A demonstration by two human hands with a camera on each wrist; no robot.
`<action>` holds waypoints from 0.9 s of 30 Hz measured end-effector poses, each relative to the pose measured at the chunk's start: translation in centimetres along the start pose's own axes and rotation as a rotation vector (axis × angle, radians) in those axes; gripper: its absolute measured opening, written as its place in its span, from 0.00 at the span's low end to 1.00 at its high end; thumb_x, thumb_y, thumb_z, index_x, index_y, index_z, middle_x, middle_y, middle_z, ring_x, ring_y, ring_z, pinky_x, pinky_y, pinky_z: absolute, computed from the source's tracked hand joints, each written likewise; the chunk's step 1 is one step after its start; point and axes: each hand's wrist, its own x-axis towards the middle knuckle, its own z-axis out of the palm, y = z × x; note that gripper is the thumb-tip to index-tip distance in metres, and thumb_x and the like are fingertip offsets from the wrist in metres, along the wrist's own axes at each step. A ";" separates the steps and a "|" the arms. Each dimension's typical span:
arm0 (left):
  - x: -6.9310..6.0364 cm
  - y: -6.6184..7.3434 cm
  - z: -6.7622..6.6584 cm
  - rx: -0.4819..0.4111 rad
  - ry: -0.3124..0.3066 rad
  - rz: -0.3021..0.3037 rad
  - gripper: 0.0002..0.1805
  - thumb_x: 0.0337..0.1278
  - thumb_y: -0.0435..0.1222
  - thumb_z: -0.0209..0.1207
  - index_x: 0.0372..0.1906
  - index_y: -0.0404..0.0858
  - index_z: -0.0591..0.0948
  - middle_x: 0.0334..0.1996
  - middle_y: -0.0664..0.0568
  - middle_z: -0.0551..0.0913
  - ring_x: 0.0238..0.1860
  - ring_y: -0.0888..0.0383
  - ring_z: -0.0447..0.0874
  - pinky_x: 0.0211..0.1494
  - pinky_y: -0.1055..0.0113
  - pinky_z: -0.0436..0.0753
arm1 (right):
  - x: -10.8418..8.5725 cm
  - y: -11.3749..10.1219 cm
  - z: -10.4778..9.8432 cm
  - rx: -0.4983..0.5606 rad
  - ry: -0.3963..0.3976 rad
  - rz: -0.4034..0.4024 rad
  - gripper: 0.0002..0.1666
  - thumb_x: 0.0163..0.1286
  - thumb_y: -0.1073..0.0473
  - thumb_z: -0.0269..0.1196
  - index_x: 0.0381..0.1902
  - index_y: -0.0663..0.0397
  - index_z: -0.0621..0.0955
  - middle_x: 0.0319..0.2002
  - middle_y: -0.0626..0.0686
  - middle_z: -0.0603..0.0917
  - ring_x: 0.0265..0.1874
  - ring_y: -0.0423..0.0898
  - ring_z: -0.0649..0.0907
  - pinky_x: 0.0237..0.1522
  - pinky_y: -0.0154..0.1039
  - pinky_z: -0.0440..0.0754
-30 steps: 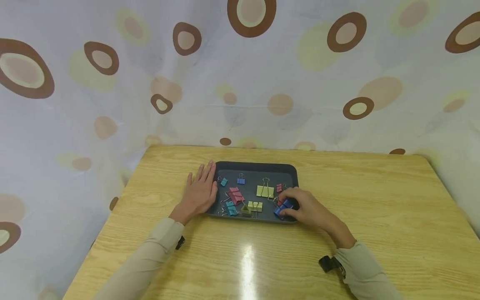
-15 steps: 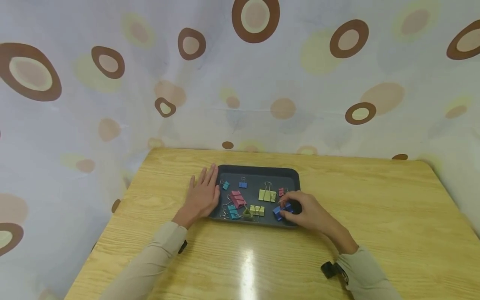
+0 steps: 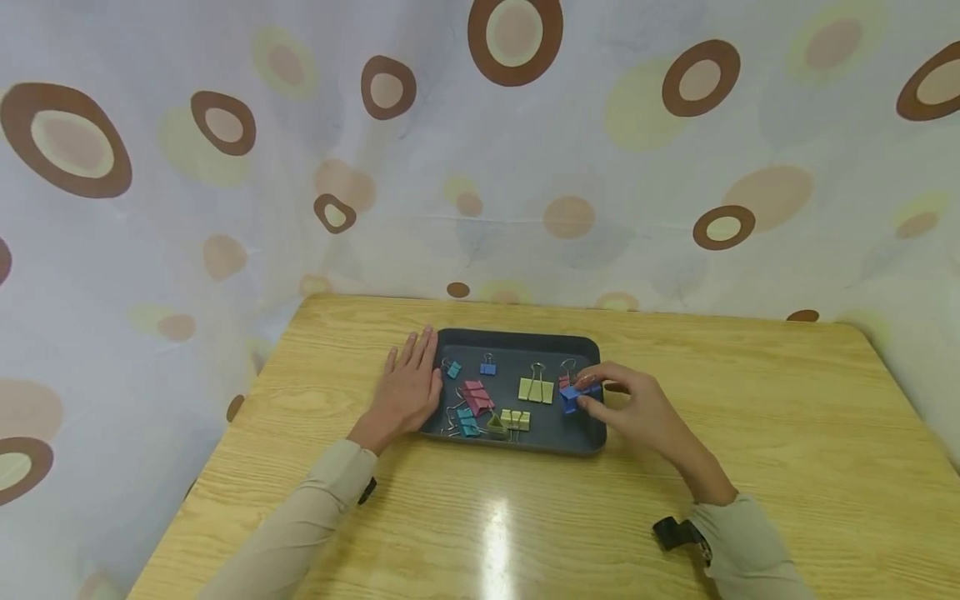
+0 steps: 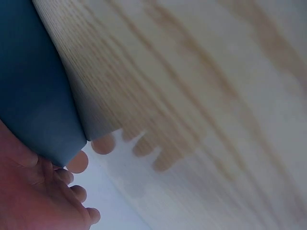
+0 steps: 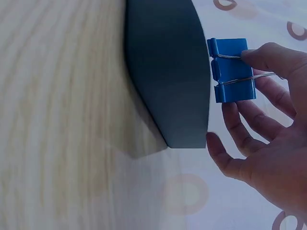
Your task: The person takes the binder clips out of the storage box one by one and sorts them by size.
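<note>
A dark grey tray (image 3: 525, 342) lies on the table, holding several coloured binder clips. My right hand (image 3: 648, 410) pinches a large blue binder clip (image 5: 234, 72) between thumb and fingers, over the tray's right side. In the right wrist view that clip shows above the tray's wall, its wire handles near the thumb. A small red clip (image 3: 564, 382) is partly hidden behind it. My left hand (image 3: 403, 390) rests flat along the tray's left edge, fingers straight. Closest to it are a small teal clip (image 3: 454, 369) and a larger pink clip (image 3: 477, 397).
Also in the tray are a large yellow clip (image 3: 536, 391), a smaller yellow clip (image 3: 516, 420), an olive clip (image 3: 496, 426), a teal clip (image 3: 467, 422) and a small blue clip (image 3: 488, 368). Behind the wooden table (image 3: 750, 400) hangs a patterned curtain (image 3: 420, 183).
My right hand has raised the blue clip from the tray's near right corner and shifted it slightly away and rightward. My left hand stays at the tray's edge. The head view has tilted slightly.
</note>
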 end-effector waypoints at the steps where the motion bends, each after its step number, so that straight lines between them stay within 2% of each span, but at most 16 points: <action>1: 0.0 0.0 0.0 0.000 -0.003 -0.002 0.36 0.81 0.44 0.36 0.83 0.32 0.45 0.83 0.42 0.44 0.82 0.41 0.44 0.79 0.41 0.49 | 0.0 0.1 -0.3 0.009 0.007 0.013 0.12 0.67 0.67 0.70 0.48 0.54 0.86 0.46 0.51 0.87 0.49 0.54 0.86 0.51 0.64 0.83; 3: 0.0 0.0 0.0 0.000 -0.003 -0.006 0.36 0.81 0.44 0.36 0.83 0.32 0.45 0.83 0.43 0.44 0.82 0.42 0.43 0.80 0.41 0.49 | 0.1 0.2 -0.8 0.022 0.021 0.032 0.12 0.68 0.66 0.70 0.49 0.54 0.86 0.48 0.52 0.87 0.50 0.53 0.85 0.51 0.61 0.84; 7: 0.1 0.0 -0.1 0.002 -0.001 -0.008 0.35 0.81 0.43 0.36 0.83 0.33 0.45 0.83 0.43 0.44 0.82 0.42 0.43 0.80 0.42 0.48 | 0.1 0.6 -2.0 0.040 0.060 0.048 0.13 0.69 0.66 0.69 0.52 0.56 0.86 0.50 0.53 0.87 0.49 0.46 0.85 0.50 0.46 0.86; 9: 0.1 0.0 -0.1 0.004 0.000 -0.004 0.35 0.81 0.43 0.36 0.83 0.32 0.45 0.83 0.42 0.44 0.82 0.41 0.44 0.80 0.42 0.49 | -0.1 0.8 -2.6 0.053 0.088 0.048 0.14 0.69 0.67 0.69 0.52 0.57 0.86 0.50 0.55 0.87 0.48 0.42 0.85 0.50 0.37 0.85; 13: 0.1 0.1 0.0 0.001 -0.006 -0.003 0.35 0.81 0.43 0.36 0.83 0.32 0.45 0.83 0.42 0.44 0.82 0.41 0.44 0.79 0.41 0.49 | -0.4 1.7 -3.5 0.074 0.140 0.034 0.16 0.68 0.70 0.68 0.53 0.62 0.85 0.49 0.59 0.87 0.47 0.35 0.83 0.50 0.29 0.83; 19: 0.0 0.2 0.2 -0.007 0.004 -0.010 0.36 0.81 0.43 0.37 0.83 0.32 0.46 0.83 0.43 0.44 0.82 0.42 0.44 0.80 0.41 0.48 | -0.7 3.4 -4.4 0.042 0.208 0.037 0.12 0.66 0.72 0.69 0.48 0.66 0.84 0.51 0.62 0.85 0.49 0.36 0.83 0.49 0.24 0.80; 24: 0.0 0.4 0.0 -0.024 0.004 -0.007 0.36 0.81 0.43 0.38 0.83 0.32 0.46 0.83 0.43 0.44 0.82 0.41 0.44 0.79 0.40 0.48 | -0.7 4.4 -4.9 0.040 0.253 0.098 0.12 0.69 0.69 0.68 0.50 0.66 0.85 0.52 0.63 0.85 0.49 0.30 0.80 0.48 0.23 0.80; 27: -0.1 0.3 -0.1 -0.027 -0.005 -0.010 0.36 0.81 0.43 0.38 0.83 0.32 0.45 0.83 0.43 0.44 0.82 0.41 0.43 0.79 0.40 0.48 | -0.5 4.9 -4.9 0.040 0.268 0.139 0.13 0.71 0.65 0.68 0.50 0.66 0.85 0.52 0.63 0.85 0.49 0.30 0.79 0.48 0.22 0.80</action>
